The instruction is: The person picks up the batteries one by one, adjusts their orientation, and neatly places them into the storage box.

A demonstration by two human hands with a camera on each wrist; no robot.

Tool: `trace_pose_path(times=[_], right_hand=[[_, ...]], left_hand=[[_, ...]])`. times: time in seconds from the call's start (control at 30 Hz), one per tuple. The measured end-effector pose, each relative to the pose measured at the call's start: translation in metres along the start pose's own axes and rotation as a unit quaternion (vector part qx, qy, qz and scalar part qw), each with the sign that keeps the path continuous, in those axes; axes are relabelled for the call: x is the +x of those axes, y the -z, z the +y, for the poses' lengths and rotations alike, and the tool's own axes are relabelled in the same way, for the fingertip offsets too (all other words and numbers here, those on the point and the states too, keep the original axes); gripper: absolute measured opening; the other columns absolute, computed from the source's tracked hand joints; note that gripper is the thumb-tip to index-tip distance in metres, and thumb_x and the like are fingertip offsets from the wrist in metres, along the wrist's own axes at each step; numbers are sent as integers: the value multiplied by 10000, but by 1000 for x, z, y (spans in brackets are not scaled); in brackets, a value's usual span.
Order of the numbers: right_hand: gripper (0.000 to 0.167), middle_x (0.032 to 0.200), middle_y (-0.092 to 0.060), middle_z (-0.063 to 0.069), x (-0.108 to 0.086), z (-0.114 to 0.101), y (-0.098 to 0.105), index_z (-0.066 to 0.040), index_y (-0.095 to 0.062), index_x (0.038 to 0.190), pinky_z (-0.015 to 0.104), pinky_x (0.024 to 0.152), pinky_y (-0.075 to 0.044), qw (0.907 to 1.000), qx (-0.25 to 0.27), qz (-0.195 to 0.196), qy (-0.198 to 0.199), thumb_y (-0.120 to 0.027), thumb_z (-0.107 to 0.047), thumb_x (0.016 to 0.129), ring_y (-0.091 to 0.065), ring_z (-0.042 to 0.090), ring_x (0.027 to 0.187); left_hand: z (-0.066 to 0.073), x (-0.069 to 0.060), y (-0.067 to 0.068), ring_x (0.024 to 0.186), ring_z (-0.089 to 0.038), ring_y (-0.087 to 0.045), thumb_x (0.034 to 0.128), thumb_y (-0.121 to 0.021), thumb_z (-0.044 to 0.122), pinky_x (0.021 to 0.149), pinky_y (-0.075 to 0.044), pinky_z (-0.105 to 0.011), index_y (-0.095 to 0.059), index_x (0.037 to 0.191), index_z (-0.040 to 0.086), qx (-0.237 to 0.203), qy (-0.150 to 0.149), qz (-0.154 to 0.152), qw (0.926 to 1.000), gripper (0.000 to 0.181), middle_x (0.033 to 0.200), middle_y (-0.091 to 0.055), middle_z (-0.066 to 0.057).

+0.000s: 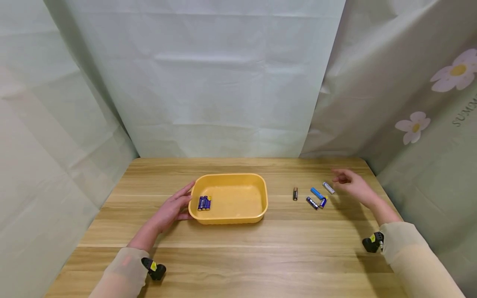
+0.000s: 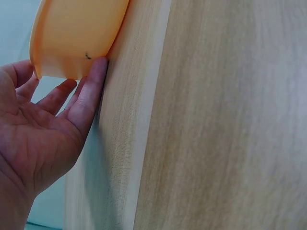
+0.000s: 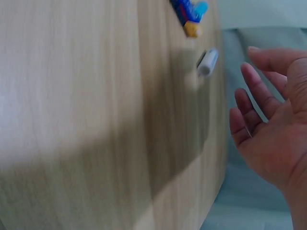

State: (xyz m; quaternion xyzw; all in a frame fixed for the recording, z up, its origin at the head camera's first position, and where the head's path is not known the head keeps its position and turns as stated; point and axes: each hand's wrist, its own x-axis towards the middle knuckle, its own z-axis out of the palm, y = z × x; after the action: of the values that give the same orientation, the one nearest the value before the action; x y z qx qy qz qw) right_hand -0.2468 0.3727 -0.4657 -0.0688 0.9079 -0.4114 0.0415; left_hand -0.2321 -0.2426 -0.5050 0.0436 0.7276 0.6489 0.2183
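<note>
While left hand [image 1: 176, 208] rests spread against tray [image 1: 234, 198], right hand [image 1: 352, 185] hovers, loosely parted, by silver battery [image 1: 328, 188] toward table's [image 1: 261, 252] far-right corner; likely light, rigid; pinch mid-barrel.

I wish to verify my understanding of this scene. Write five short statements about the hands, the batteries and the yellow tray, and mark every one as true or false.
1. The left hand touches the yellow tray. True.
2. The right hand grips a battery. False: it holds nothing and is near the white battery.
3. Five batteries lie on the table outside the tray. True.
4. In the head view, the batteries inside the tray lie at its right end. False: these dark blue batteries lie near its left end.
5. Among the loose ones, the black battery is nearest to the tray. True.
</note>
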Motion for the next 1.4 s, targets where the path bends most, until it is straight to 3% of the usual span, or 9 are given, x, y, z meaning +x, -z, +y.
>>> trace_pose_path(times=[0.47,0.7,1.13,1.4], right_hand=[[734,1272,-571,303,11,32,1,110,-348,1512,266,789,-528,9965,174,-812,130,-734,-37,906,-556,406,1142],[687,1297,-571,241,18,33,3,58,-452,1486,275,887,-494,9935,-128,-1108,242,-769,-78,892,-526,373,1183],[632,1287,-556,228,26,36,5,14,-516,1458,405,918,-464,9905,-339,-1307,261,-752,-62,877,-512,359,1171],[612,1327,-551,246,28,34,2,16,-536,1444,422,943,-456,9905,-314,-1311,265,-755,-78,881,-500,391,1214]], left_hand=[[-1,1,0,1349,-420,-500,1097,-465,368,921,-569,-485,-228,1633,392,-25,-4,38,10000,587,1645,-293,-169],[-1,1,0,1332,-413,-514,1101,-458,353,913,-574,-486,-240,1630,396,31,-29,62,10000,574,1639,-306,-170],[-1,1,1,1331,-405,-517,1100,-458,357,911,-574,-481,-227,1633,397,49,-22,43,10000,583,1643,-298,-170],[1,0,0,1332,-397,-522,1095,-466,371,914,-573,-471,-225,1631,406,63,40,79,9999,589,1646,-302,-157]])
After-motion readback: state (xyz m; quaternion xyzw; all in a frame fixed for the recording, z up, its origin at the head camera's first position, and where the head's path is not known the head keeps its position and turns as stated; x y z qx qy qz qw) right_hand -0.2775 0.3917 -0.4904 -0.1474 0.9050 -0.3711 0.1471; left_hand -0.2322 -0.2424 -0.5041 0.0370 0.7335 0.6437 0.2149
